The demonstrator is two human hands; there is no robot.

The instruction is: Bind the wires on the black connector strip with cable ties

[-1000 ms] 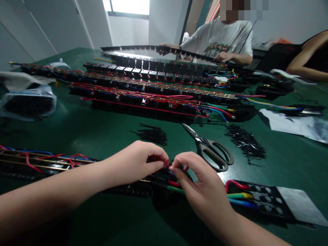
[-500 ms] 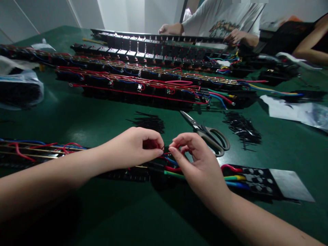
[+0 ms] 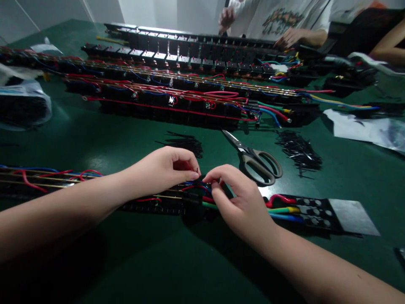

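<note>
My left hand (image 3: 166,171) and my right hand (image 3: 237,198) meet over a long black wired strip (image 3: 152,204) that lies across the near part of the green table (image 3: 126,261). Both hands are closed in a pinch. Between the fingertips runs a thin black tie (image 3: 198,173) around the strip's red and blue wires (image 3: 194,185). Thick red, green, yellow and blue leads (image 3: 281,207) run from under my right hand to a black end block (image 3: 316,211).
Scissors (image 3: 253,158) lie just beyond my right hand. Two heaps of black ties (image 3: 186,143) (image 3: 299,154) flank them. Several finished wired strips (image 3: 171,101) fill the far table. Plastic bags (image 3: 23,105) sit left, papers (image 3: 363,128) right. Other people's hands (image 3: 286,40) work at the far edge.
My view tilted down, so everything sits higher in frame. My hands drew closer together on the tie over the wires. The far person lowered the long strip onto the table.
</note>
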